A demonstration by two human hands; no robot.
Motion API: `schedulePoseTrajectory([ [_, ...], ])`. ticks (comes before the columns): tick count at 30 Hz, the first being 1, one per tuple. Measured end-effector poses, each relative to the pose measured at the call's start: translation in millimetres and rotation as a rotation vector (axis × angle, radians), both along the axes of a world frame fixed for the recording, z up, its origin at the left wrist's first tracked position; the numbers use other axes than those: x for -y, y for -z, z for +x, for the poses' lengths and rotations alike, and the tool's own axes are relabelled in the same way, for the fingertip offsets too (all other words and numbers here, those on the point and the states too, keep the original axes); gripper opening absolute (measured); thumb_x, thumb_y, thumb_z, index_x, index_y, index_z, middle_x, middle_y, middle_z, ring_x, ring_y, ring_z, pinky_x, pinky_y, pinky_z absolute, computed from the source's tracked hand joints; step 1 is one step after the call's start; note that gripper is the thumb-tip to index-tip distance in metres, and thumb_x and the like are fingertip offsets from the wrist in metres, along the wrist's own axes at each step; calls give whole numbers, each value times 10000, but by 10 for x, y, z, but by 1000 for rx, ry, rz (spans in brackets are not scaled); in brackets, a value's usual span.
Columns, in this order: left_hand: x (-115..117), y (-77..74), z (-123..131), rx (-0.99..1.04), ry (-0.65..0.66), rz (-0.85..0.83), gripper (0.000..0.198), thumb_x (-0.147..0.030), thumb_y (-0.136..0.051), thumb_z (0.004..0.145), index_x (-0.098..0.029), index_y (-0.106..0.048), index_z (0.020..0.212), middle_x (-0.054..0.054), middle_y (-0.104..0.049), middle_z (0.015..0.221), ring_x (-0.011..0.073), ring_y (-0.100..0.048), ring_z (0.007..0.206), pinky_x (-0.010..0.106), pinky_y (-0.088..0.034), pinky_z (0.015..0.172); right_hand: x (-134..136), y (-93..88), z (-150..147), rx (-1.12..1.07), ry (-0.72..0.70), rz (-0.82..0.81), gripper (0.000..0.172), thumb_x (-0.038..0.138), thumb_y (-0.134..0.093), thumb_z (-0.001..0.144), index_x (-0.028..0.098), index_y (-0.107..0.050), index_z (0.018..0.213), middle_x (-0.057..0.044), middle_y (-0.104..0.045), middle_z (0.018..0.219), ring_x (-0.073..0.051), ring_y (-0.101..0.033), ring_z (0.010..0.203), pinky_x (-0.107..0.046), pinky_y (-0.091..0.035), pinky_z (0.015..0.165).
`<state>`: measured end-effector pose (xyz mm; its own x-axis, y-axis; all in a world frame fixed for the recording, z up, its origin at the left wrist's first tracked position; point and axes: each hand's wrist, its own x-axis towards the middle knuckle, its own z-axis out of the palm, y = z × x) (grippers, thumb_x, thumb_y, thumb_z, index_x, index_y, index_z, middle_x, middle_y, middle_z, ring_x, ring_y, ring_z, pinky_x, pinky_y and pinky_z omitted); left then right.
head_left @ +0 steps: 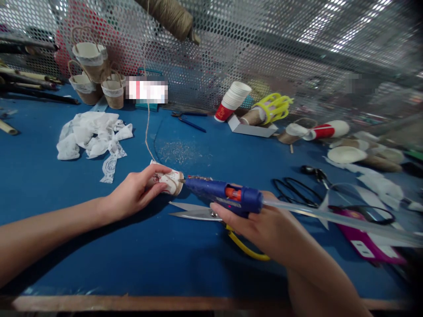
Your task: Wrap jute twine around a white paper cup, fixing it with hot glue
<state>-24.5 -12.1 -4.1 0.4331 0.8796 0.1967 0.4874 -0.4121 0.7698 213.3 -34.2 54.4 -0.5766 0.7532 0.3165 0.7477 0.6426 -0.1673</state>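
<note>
Head view: the left hand (130, 193) grips a tilted white printed paper cup (173, 181), between the front and back edges of the blue tabletop (139, 251); the right hand (264, 224) grips a blue plastic glue gun (211, 190), nozzle near the cup's brown-edged end. Best squeeze sparingly, keeping fingertips clear of the nozzle.

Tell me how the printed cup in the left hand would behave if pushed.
Freed, the printed cup would probably roll: it is tipped sideways with a round end. It looks like paper, so likely light and easily dented. The twine running down to it might drag along.
</note>
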Motion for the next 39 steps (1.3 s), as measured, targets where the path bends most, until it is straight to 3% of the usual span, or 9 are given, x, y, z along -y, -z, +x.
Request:
schedulePoseTrajectory([
  [5, -5, 21, -14, -10, 4, -1, 284, -292, -417, 848, -161, -445, 1099, 54, -676, 923, 136, -640, 733, 217, -484, 643, 29, 43, 11, -72, 64, -151, 219, 307, -484, 803, 190, -530, 624, 18, -576, 551, -106, -524, 474, -232, -427, 502],
  [10, -6, 8, -15, -20, 4, 12, 291, -289, -416, 848, -151, -446, 1102, 70, -662, 962, 141, -635, 772, 221, -484, 658, 53, 21, 14, -72, 121, -164, 210, 321, -468, 805, 204, -497, 633, 22, -558, 545, -99, -494, 452, -218, -412, 461],
  [16, -5, -11, -2, -42, -35, 17, 286, -265, -423, 839, -136, -460, 1091, 44, -665, 847, 120, -614, 671, 212, -465, 616, 68, -8, -2, -48, 94, -131, 266, 341, -386, 826, 204, -557, 676, -7, -563, 534, -132, -540, 489, -237, -414, 473],
  [23, -3, -18, -6, -32, -26, 2, 280, -279, -416, 841, -147, -457, 1085, 44, -666, 856, 123, -612, 672, 217, -462, 615, 34, 2, -1, -47, 111, -188, 238, 332, -453, 799, 196, -535, 622, 0, -565, 553, -118, -510, 473, -235, -403, 477],
  [30, -10, 2, -11, -29, -13, 21, 278, -280, -419, 841, -147, -449, 1084, 32, -678, 827, 117, -618, 650, 199, -462, 597, -13, 6, 16, 27, -2, -21, 352, 287, -364, 853, 188, -602, 613, -9, -519, 499, -126, -495, 467, -256, -392, 498],
  [35, -7, -1, 2, -31, -2, 33, 281, -250, -419, 839, -131, -442, 1093, -5, -663, 672, 108, -606, 579, 186, -445, 545, -56, 50, 103, 268, -219, 305, 379, 91, -321, 817, 232, -671, 846, 21, -416, 378, -141, -463, 445, -281, -364, 529],
  [39, -5, -11, 4, -24, 11, 51, 276, -239, -415, 843, -127, -438, 1094, -2, -668, 680, 112, -612, 590, 198, -451, 568, -114, 75, 133, 440, -265, 477, 406, 9, -351, 732, 200, -682, 870, -12, -470, 397, -162, -456, 424, -295, -336, 489],
])
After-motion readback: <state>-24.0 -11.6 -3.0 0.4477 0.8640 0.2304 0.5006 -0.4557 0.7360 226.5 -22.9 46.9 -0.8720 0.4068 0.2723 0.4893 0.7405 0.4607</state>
